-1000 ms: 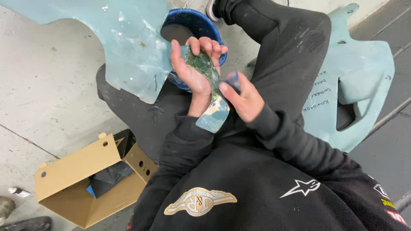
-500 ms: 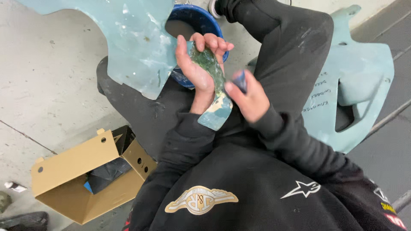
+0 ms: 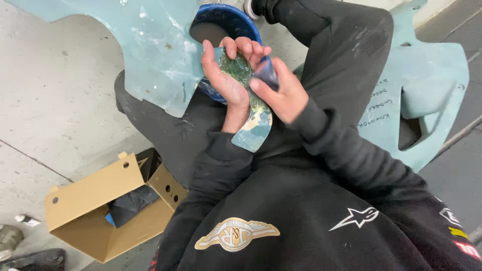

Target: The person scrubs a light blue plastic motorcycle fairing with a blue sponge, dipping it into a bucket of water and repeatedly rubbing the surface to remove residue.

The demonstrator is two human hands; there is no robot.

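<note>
My left hand point(image 3: 226, 80) is closed around a flat, pale blue plastic piece point(image 3: 253, 131) smeared with greenish paste point(image 3: 237, 69). Its lower end sticks out below my palm. My right hand point(image 3: 281, 93) presses a small dark blue tool point(image 3: 266, 74) against the paste on the piece. Both hands are above my lap, over black trousers. A blue round tub point(image 3: 228, 20) sits just beyond my fingers, partly hidden by a large pale blue moulded panel point(image 3: 145, 50).
A second pale blue moulded panel point(image 3: 427, 85) with handwriting lies on the right. An open cardboard box point(image 3: 95, 200) holding dark material stands on the concrete floor at lower left. Small objects point(image 3: 10, 236) lie at the left edge.
My right hand has slid up along the piece toward my left fingers. The view has shifted slightly; the box sits a little lower in frame.
</note>
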